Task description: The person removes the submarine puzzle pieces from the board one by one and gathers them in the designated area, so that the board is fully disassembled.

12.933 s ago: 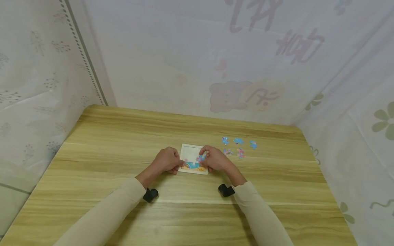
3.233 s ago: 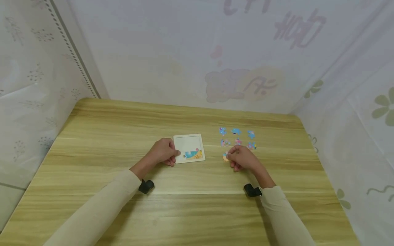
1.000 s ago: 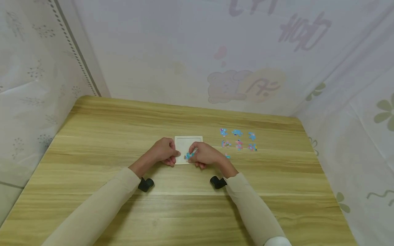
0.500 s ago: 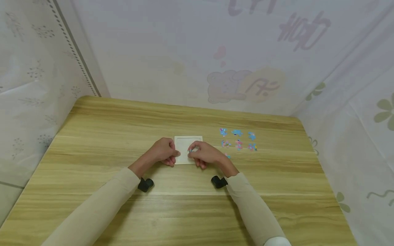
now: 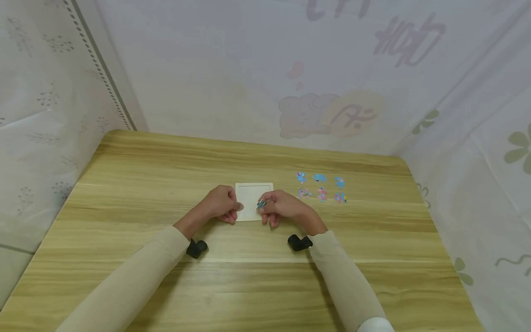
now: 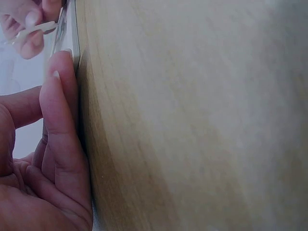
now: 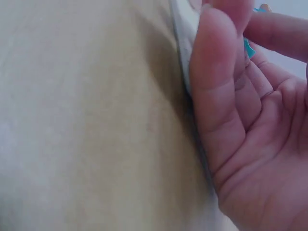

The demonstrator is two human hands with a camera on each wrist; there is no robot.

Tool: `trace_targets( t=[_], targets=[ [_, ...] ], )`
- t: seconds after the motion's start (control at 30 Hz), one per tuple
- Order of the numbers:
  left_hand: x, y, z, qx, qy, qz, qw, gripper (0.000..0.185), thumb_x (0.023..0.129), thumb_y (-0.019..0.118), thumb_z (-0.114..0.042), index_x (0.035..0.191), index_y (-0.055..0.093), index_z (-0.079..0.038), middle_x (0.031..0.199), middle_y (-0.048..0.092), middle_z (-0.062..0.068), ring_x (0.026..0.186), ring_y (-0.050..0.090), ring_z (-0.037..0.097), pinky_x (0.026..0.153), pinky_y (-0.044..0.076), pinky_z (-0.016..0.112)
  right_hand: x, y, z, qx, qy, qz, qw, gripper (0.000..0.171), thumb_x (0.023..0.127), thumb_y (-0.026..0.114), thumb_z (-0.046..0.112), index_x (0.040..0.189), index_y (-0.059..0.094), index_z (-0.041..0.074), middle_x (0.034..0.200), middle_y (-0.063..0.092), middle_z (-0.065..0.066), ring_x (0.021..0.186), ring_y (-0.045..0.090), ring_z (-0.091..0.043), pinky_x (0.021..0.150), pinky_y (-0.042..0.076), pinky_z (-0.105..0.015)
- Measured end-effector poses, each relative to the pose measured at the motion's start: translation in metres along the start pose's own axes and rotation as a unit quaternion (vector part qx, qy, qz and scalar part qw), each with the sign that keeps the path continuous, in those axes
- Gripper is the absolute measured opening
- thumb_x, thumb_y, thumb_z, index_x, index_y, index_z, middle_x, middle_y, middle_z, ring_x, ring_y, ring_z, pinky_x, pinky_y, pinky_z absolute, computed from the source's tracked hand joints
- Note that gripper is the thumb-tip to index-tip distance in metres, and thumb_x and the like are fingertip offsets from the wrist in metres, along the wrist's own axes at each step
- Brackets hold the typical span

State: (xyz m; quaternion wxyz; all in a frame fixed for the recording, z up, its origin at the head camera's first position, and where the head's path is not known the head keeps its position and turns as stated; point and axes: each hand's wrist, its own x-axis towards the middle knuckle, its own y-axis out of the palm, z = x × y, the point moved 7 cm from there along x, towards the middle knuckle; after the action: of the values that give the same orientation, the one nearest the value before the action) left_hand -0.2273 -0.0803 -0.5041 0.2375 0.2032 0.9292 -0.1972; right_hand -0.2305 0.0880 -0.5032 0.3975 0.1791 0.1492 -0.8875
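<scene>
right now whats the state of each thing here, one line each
puzzle tray: flat on the table, the visible part of its well bare
left hand: holds the tray's left edge
right hand: pinches a blue puzzle piece over the tray
blue puzzle piece: lifted in the fingertips, not seated
loose pieces: six in two rows, flat on the table right of the tray
table: wooden

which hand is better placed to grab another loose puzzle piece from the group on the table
Probably the right hand: the loose pieces lie on its side of the white puzzle tray. But it pinches a blue piece now. The left hand grips the tray's left edge, farther away.
</scene>
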Motion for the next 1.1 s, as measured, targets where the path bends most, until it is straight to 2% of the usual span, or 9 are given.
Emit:
trace_targets(
  t=[0.17,0.27,0.43,0.53,0.6,0.7,0.8,0.9,1.1],
  targets=[
    [0.000,-0.001,0.000,0.003,0.003,0.001,1.0000,0.019,0.090,0.068,-0.009,0.088,0.051,-0.001,0.061,0.065,0.010,0.048,0.065,0.015,0.047,0.055,0.025,-0.017,-0.009,0.005,0.009,-0.012,-0.007,1.000,0.016,0.097,0.060,0.017,0.104,0.056,0.003,0.062,0.051,-0.005,0.045,0.047,-0.016,0.046,0.049,-0.028],
    [-0.001,-0.001,0.001,0.006,0.003,0.002,1.0000,0.019,0.090,0.068,-0.009,0.088,0.051,-0.001,0.061,0.065,0.010,0.048,0.065,0.015,0.047,0.055,0.024,-0.035,-0.019,0.009,-0.006,-0.013,-0.022,1.000,0.021,0.097,0.060,0.020,0.109,0.057,0.003,0.063,0.050,-0.007,0.045,0.049,-0.018,0.048,0.051,-0.032],
    [-0.002,-0.003,0.002,0.003,-0.002,-0.001,1.0000,0.019,0.090,0.068,-0.009,0.088,0.051,-0.001,0.061,0.065,0.010,0.048,0.065,0.015,0.047,0.054,0.024,-0.069,-0.042,0.005,-0.028,0.006,-0.066,0.997,0.028,0.098,0.059,0.027,0.114,0.057,0.004,0.086,0.058,-0.020,0.053,0.063,-0.026,0.053,0.057,-0.039],
    [-0.002,-0.004,0.002,0.002,-0.004,0.000,1.0000,0.019,0.090,0.068,-0.008,0.088,0.050,-0.001,0.061,0.064,0.010,0.047,0.065,0.015,0.047,0.054,0.024,-0.088,-0.056,-0.004,-0.026,0.008,-0.094,0.995,0.031,0.101,0.055,0.029,0.117,0.052,0.004,0.103,0.061,-0.026,0.060,0.067,-0.034,0.054,0.058,-0.041],
    [-0.002,-0.004,0.002,0.002,-0.004,0.001,1.0000,0.019,0.090,0.068,-0.008,0.088,0.050,-0.001,0.061,0.064,0.010,0.047,0.064,0.015,0.047,0.055,0.024,-0.099,-0.065,-0.012,-0.017,0.015,-0.116,0.993,0.032,0.101,0.053,0.029,0.118,0.049,0.002,0.107,0.063,-0.026,0.061,0.068,-0.036,0.055,0.059,-0.043],
    [-0.002,-0.004,0.002,0.002,-0.004,0.002,1.0000,0.019,0.090,0.068,-0.008,0.088,0.050,-0.001,0.061,0.064,0.010,0.047,0.064,0.015,0.047,0.055,0.024,-0.114,-0.077,-0.024,-0.001,0.023,-0.149,0.989,0.035,0.102,0.053,0.026,0.123,0.045,0.000,0.098,0.065,-0.024,0.058,0.067,-0.031,0.057,0.059,-0.044],
    [-0.002,-0.005,0.003,0.001,-0.004,0.002,1.0000,0.019,0.090,0.068,-0.008,0.088,0.051,0.000,0.061,0.064,0.010,0.047,0.064,0.015,0.047,0.055,0.024,-0.125,-0.090,-0.034,0.005,0.032,-0.187,0.982,0.034,0.099,0.056,0.020,0.119,0.046,-0.006,0.075,0.062,-0.015,0.053,0.061,-0.022,0.058,0.058,-0.041],
    [-0.002,-0.006,0.004,0.002,-0.007,-0.001,1.0000,0.019,0.090,0.068,-0.008,0.088,0.051,0.000,0.061,0.064,0.011,0.047,0.064,0.015,0.047,0.055,0.024,-0.132,-0.100,-0.044,0.009,0.039,-0.215,0.976,0.028,0.098,0.058,0.015,0.106,0.051,-0.010,0.063,0.053,-0.006,0.052,0.054,-0.017,0.056,0.054,-0.036],
    [-0.003,-0.008,0.005,0.006,-0.007,-0.002,1.0000,0.019,0.090,0.068,-0.008,0.088,0.051,0.000,0.061,0.065,0.011,0.048,0.065,0.016,0.049,0.055,0.025,-0.140,-0.108,-0.061,0.043,0.067,-0.236,0.968,0.029,0.099,0.056,0.019,0.090,0.054,-0.008,0.070,0.053,-0.004,0.055,0.049,-0.013,0.056,0.050,-0.029]
  ],
)
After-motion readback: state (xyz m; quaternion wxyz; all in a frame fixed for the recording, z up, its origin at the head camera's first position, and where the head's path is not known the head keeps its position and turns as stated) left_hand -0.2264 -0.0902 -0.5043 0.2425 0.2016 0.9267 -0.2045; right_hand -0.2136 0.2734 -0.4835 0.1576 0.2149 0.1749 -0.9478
